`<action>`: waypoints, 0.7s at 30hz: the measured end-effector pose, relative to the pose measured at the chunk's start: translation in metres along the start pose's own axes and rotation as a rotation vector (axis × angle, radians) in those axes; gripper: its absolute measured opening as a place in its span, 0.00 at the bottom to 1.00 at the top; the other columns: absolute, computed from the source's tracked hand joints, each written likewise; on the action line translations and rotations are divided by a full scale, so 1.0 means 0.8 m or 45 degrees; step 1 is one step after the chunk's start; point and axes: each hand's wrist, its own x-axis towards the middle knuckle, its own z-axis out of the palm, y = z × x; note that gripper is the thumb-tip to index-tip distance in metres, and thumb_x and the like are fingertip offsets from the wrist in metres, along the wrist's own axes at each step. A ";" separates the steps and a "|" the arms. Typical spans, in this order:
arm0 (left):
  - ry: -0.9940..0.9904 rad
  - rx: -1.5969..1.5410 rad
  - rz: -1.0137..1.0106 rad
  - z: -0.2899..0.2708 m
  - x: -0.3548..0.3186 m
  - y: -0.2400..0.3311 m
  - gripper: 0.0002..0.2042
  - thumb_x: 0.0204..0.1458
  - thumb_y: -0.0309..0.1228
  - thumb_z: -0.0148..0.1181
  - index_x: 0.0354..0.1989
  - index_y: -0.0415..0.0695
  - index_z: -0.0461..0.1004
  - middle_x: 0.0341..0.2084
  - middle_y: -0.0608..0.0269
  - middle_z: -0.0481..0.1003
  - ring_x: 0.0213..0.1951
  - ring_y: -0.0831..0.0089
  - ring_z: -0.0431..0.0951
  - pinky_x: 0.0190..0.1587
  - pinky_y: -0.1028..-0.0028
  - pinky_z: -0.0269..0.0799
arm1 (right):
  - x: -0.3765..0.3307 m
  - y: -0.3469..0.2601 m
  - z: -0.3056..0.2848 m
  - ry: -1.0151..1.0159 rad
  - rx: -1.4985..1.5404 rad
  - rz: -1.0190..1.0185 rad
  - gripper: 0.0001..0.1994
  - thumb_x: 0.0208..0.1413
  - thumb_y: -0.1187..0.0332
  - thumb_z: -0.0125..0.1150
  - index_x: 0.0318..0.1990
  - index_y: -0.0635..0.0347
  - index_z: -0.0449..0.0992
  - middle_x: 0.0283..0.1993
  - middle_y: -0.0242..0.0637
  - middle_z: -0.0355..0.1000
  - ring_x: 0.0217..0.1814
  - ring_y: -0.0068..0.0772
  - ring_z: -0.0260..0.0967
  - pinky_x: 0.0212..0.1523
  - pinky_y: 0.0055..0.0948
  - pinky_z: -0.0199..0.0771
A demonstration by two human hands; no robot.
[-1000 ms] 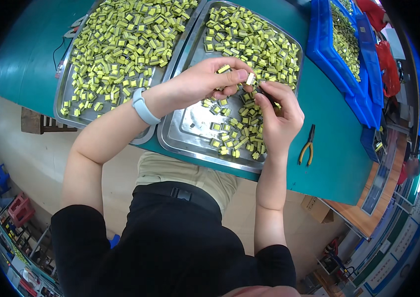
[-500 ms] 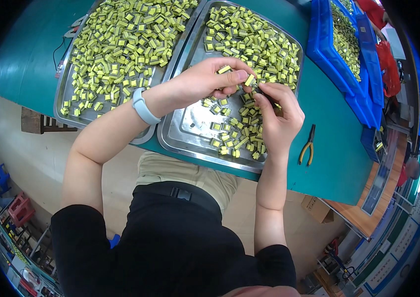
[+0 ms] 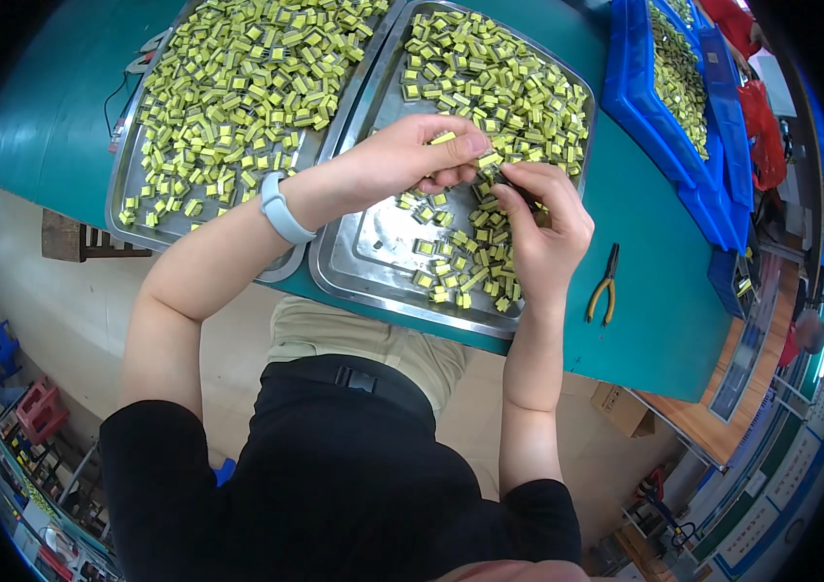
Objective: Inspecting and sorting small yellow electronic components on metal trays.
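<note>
Above the right metal tray [image 3: 344, 257], my left hand [image 3: 417, 160] pinches a small yellow-taped transformer [image 3: 489, 161] between thumb and fingers. Close beside that part, my right hand [image 3: 550, 218] has its thumb and fingers drawn together; anything in them is too small to make out. Many loose transformers [image 3: 490, 73] of the same kind, yellow with dark cores, lie in this tray. The left tray [image 3: 121, 199] is also heaped with them.
A pair of yellow-handled pliers [image 3: 603, 286] lies on the green table [image 3: 659, 339], right of my forearm. Stacked blue bins [image 3: 640, 107] with more parts stand at the far right, by a red bag [image 3: 761, 136]. At the far left rests a tool with a cable [image 3: 131, 73].
My right hand has shifted slightly left, nearer my left fingers. The held transformer has tilted and dropped a little. The trays and pliers stay put.
</note>
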 end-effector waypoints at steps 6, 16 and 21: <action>-0.022 0.052 -0.028 -0.005 0.001 -0.002 0.20 0.64 0.48 0.46 0.43 0.41 0.72 0.25 0.70 0.68 0.22 0.87 0.61 0.22 0.86 0.56 | -0.003 -0.001 0.001 0.009 0.140 0.089 0.10 0.46 0.86 0.65 0.38 0.71 0.78 0.41 0.44 0.75 0.38 0.29 0.74 0.34 0.22 0.78; 0.028 0.169 -0.103 0.002 -0.007 0.009 0.25 0.60 0.57 0.48 0.31 0.44 0.75 0.21 0.71 0.71 0.21 0.88 0.64 0.23 0.86 0.58 | -0.002 -0.003 -0.001 -0.073 0.178 0.041 0.12 0.45 0.86 0.65 0.40 0.71 0.78 0.43 0.46 0.75 0.42 0.31 0.74 0.40 0.25 0.77; -0.005 0.215 -0.151 0.002 -0.008 0.010 0.25 0.60 0.56 0.48 0.32 0.44 0.75 0.21 0.71 0.72 0.21 0.87 0.65 0.23 0.85 0.59 | -0.003 -0.003 -0.002 -0.093 0.181 0.002 0.13 0.44 0.87 0.65 0.40 0.71 0.78 0.43 0.47 0.76 0.42 0.33 0.75 0.41 0.25 0.77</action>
